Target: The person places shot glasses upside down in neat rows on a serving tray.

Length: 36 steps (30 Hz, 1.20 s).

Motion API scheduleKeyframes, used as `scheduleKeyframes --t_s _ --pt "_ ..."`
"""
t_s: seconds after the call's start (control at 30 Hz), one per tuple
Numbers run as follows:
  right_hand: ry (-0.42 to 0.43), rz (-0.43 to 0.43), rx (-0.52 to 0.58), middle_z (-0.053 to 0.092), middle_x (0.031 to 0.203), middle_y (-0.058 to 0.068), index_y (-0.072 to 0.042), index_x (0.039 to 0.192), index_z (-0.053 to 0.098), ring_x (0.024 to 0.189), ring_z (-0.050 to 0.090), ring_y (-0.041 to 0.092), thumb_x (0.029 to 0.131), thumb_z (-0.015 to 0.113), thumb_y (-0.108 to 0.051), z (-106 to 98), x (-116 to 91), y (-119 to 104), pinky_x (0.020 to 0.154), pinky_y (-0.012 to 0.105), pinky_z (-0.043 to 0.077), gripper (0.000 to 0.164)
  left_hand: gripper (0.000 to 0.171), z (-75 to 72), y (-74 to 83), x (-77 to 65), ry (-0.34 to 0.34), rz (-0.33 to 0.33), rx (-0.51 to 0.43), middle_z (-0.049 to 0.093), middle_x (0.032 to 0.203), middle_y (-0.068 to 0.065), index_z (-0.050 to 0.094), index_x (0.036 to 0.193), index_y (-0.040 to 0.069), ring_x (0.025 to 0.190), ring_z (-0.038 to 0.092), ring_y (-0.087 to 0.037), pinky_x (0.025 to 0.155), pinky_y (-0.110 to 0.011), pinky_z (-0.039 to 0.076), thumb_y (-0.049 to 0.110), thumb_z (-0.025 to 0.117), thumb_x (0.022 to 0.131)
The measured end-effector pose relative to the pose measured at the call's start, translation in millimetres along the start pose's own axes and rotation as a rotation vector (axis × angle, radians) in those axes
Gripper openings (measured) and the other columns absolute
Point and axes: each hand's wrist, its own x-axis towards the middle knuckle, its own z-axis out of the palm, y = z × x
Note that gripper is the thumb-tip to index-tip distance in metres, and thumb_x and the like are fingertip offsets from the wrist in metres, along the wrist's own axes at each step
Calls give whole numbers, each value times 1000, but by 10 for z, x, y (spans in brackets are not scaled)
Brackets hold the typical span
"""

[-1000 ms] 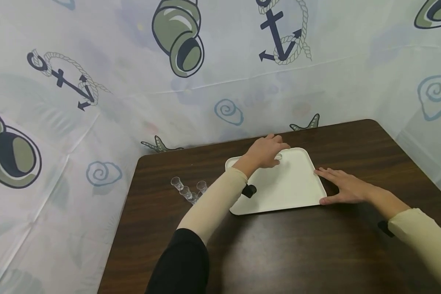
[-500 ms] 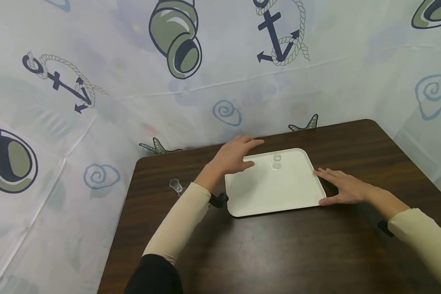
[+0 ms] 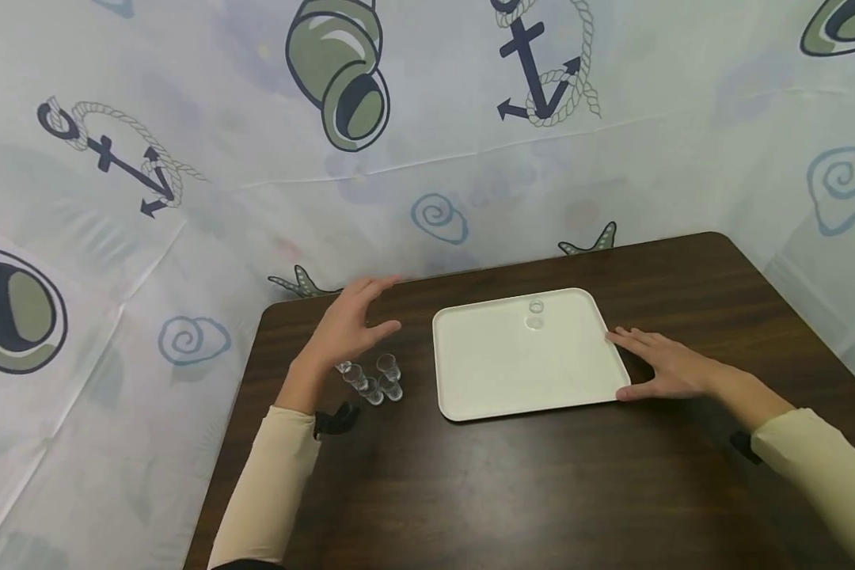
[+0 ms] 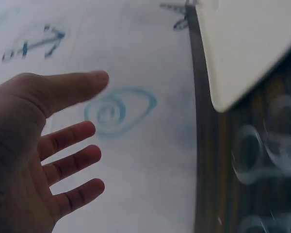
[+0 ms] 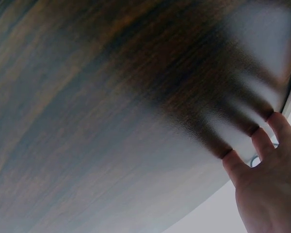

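A small clear cup (image 3: 536, 310) stands on the white tray (image 3: 499, 372), toward its back edge. My right hand (image 3: 663, 364) rests at the tray's right side, thumb and fingertips at the rim, fingers spread. Over the left part of the table, my left hand (image 3: 345, 326) hovers with nothing in it, thumb apart from the fingers. Just below and beside that hand is a cluster of several clear cups (image 3: 372, 388), one partly covered by the hand. In the left wrist view, the blurred cups (image 4: 250, 155) lie to the right of the loosely bent fingers (image 4: 77, 165).
A dark wood-grain table (image 3: 541, 483) carries everything. Behind it and at both sides hangs a pale cloth (image 3: 214, 245) printed with anchors and shells, close to the table's back edge.
My left hand has let go of the cup on the tray and moved left to the cluster of cups. My right hand has stayed at the tray's side.
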Motion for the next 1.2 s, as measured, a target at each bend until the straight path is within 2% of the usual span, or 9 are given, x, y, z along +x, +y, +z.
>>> scheduleKeyframes --t_s 0.13,0.23,0.37,0.53,0.67,0.87,1.1,1.2 --pt "-4 -4 -2 20 157 16 -17 153 22 140 18 46 77 70 -59 -3 16 7 101 68 20 100 70 -64 -250 -273 8 -96 -87 47 137 1 34 147 31 123 45 -21 94 -45 42 31 70 88" --pt "-2 -7 -2 20 156 17 -16 153 22 140 18 45 77 71 -59 1 13 10 102 68 19 100 72 -64 -430 -456 -18 -151 -138 43 140 -4 29 149 27 127 42 -25 94 -50 40 21 68 89" --pt "-1 -7 -5 21 156 18 -14 153 23 140 19 45 77 71 -58 -9 4 -1 101 68 19 100 77 4 -664 -687 -64 -233 -205 38 143 -13 25 151 19 130 38 -34 91 -58 40 3 65 87" --pt "-4 -2 -15 20 156 16 -14 153 22 140 19 45 77 70 -60 -14 13 0 102 67 20 100 75 147 -922 -885 -68 -303 -284 37 143 -21 28 147 7 127 38 -41 92 -62 38 -10 60 81" --pt "-6 0 -24 20 156 17 -14 153 22 140 19 45 77 69 -60 -7 18 6 102 67 20 101 69 266 -1033 -960 -58 -330 -332 42 139 -24 34 142 5 124 42 -41 91 -60 38 -10 62 81" --pt "-5 -6 -11 20 156 17 -15 153 22 140 18 47 77 70 -59 14 31 -1 101 69 20 100 60 425 -1103 -1017 -8 -367 -297 53 128 -20 43 135 2 114 51 -35 97 -55 36 -2 70 82" --pt "-14 1 -6 19 156 18 -15 153 20 140 17 47 78 70 -58 0 25 -11 101 69 17 100 47 544 -1157 -1013 79 -388 -267 62 112 -15 52 125 2 96 57 -29 83 -46 43 2 72 83" --pt "-14 0 0 19 156 19 -15 153 21 140 17 46 78 70 -57 -7 16 -7 102 69 17 100 41 582 -1154 -1006 103 -419 -265 63 107 -13 55 121 5 89 57 -26 76 -42 45 6 73 83"
